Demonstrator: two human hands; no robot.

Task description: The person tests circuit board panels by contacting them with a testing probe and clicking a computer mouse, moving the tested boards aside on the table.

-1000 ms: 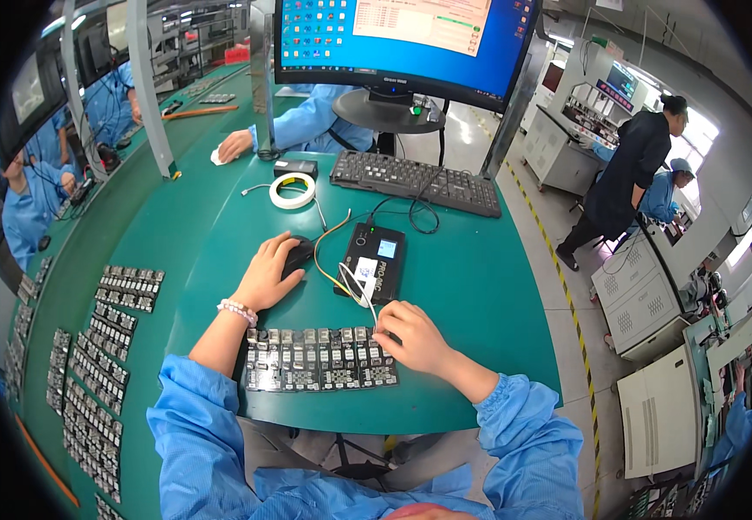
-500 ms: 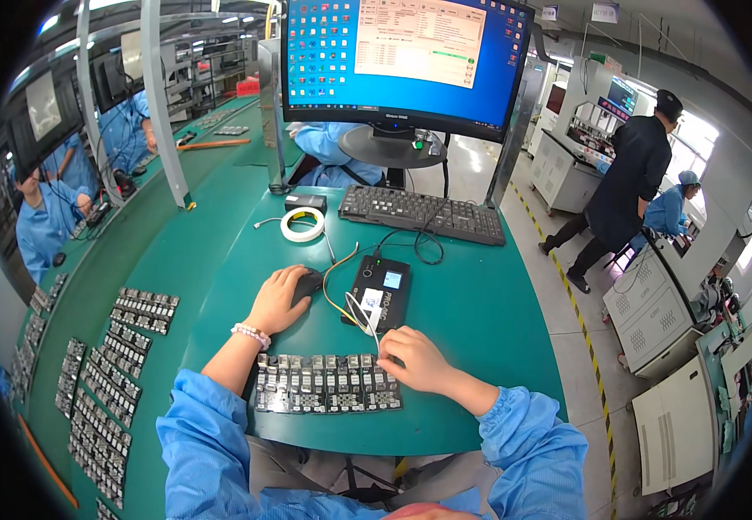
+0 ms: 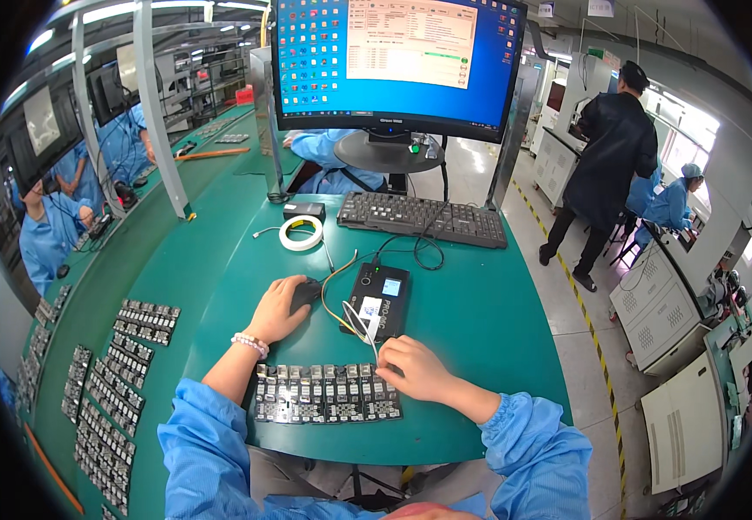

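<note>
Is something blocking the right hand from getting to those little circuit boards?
No, nothing visible blocks it. The right hand is at the far right corner of the row of circuit boards, with a white cable running to its fingertips. The black box lies beyond the boards.

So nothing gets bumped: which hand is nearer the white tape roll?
Left. The left hand, on the black mouse, is below the white tape roll in the picture; the right hand, at the circuit boards, is farther, lower and to the right.
</note>
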